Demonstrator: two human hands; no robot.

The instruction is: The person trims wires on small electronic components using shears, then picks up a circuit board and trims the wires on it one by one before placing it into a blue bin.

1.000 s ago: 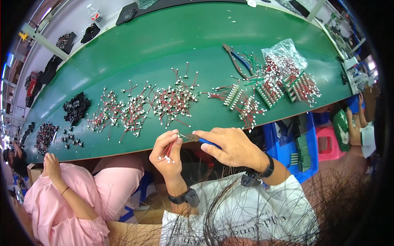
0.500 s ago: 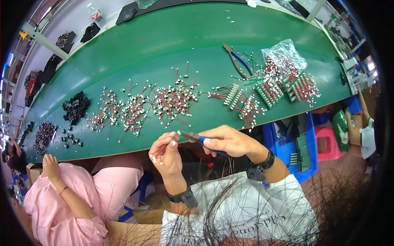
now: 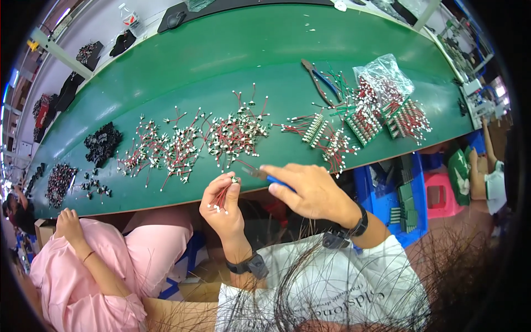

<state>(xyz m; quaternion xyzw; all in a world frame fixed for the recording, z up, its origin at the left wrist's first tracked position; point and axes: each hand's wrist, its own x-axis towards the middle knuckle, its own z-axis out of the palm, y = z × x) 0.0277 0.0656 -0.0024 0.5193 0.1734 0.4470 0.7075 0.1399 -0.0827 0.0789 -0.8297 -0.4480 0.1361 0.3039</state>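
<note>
My left hand is raised just off the near edge of the table, its fingers pinching small circuit boards with red wires. White plugs on the wire ends hang below the fingers, and a board end shows at the fingertips. My right hand grips blue-handled pliers. Their jaws are blurred and point left, apart from the pinched boards, toward a pile of red-wired boards on the green table. Whether the jaws hold anything cannot be made out.
Farther right lie another pair of pliers, board panels with red wires, and a clear plastic bag. Black parts are heaped at left. A blue crate stands below the table's right edge. A person in pink sits left of me.
The pliers have moved from the boards in my left hand to a little beyond them, and my right hand has turned over more. My left hand stays nearly in place.
</note>
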